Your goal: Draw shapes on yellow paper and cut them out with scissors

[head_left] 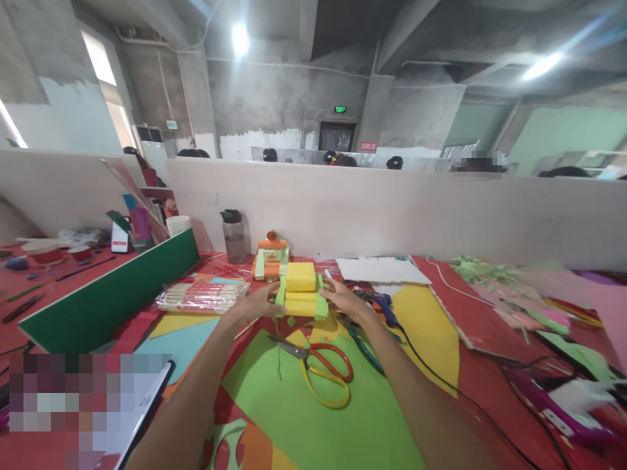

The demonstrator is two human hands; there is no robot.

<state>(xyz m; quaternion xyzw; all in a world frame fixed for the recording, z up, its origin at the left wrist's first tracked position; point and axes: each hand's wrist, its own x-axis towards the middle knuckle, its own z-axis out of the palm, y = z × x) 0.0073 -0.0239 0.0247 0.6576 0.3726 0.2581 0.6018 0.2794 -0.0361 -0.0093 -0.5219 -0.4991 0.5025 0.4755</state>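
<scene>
Yellow-and-green model (300, 301) sits between both hands; whether it rests on the red table (482, 378) or is lifted cannot be told. The white partition (343, 209) bounds the far side; a green sheet (367, 418) leaves flat room nearer the body. Left hand (257, 301) and right hand (343, 297) are equally near, fingers part-curled, gripping its two sides, its front roll (300, 307) running crosswise. Spread scissors (304, 354) lie in front; an orange model (272, 248) crowds behind-left.

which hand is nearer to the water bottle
Left: the left hand is in front of the bottle, slightly right; the right hand is farther right, past the yellow model.
</scene>
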